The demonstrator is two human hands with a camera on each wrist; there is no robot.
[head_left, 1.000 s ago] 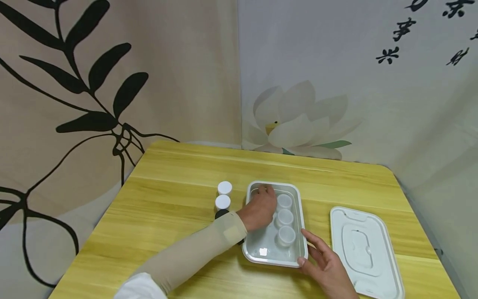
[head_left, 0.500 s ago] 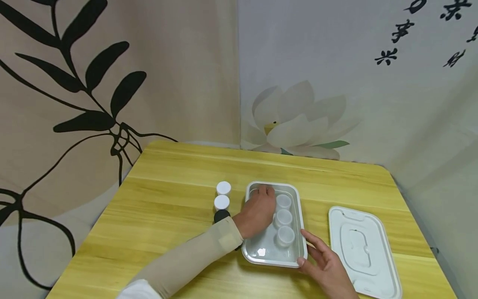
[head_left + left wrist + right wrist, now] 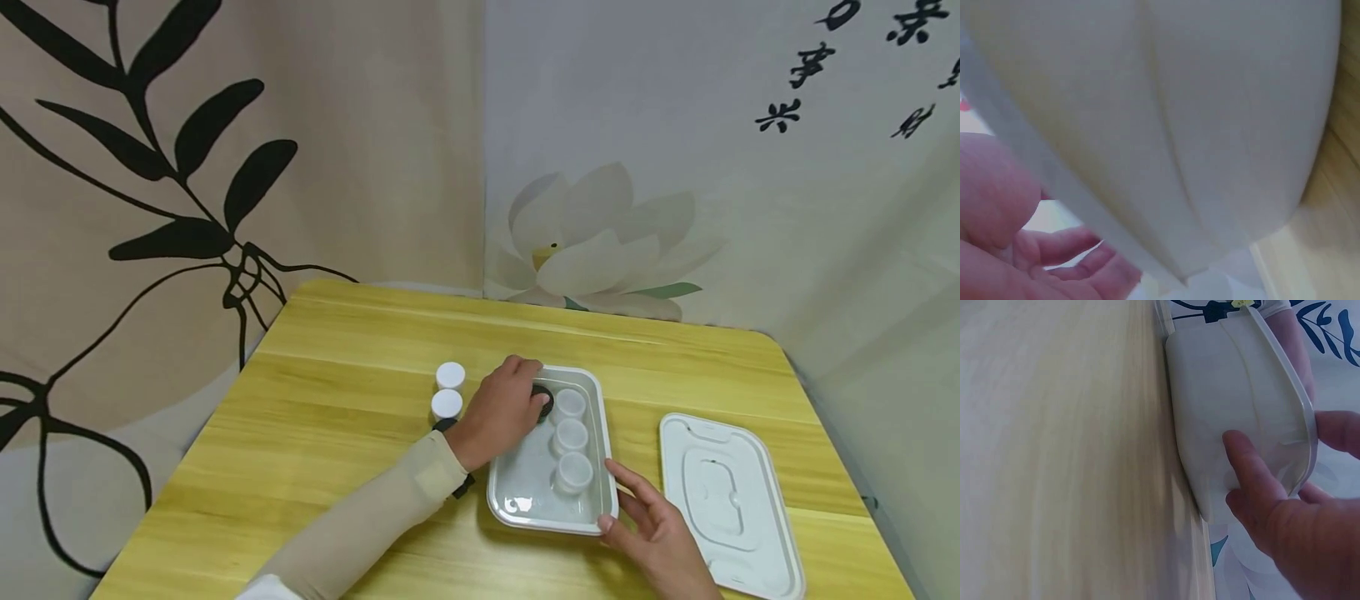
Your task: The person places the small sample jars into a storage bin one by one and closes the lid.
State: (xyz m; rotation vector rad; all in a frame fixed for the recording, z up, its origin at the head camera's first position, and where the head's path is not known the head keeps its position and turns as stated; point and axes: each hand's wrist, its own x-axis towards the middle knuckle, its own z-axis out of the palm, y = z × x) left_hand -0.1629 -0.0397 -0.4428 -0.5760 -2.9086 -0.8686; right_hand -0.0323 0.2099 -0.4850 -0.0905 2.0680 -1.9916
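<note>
My left hand (image 3: 501, 410) is over the left rim of a white rectangular plastic box (image 3: 525, 508). Its thumb overlaps the edge of a round black-topped piece (image 3: 543, 403) inside the box, while the other fingers extend over the far left rim. A row of three small translucent round tubs (image 3: 573, 473) stands along the right side within. At the near right corner, my right hand (image 3: 651, 533) grips the box, thumb at the rim and fingers against the outer wall (image 3: 1210, 394). In the left wrist view the box wall hides part of the left hand (image 3: 1079, 262).
Left of the box stand two white-capped containers (image 3: 448, 392) in a row with a black-topped one (image 3: 444, 425), partly covered by the left wrist. A white lid (image 3: 731, 500) lies flat to the right on the wooden table (image 3: 360, 358). Printed curtains hang behind.
My left hand has drawn up and left from inside the box to its left rim, uncovering the black-topped piece. The right hand keeps its grip on the box.
</note>
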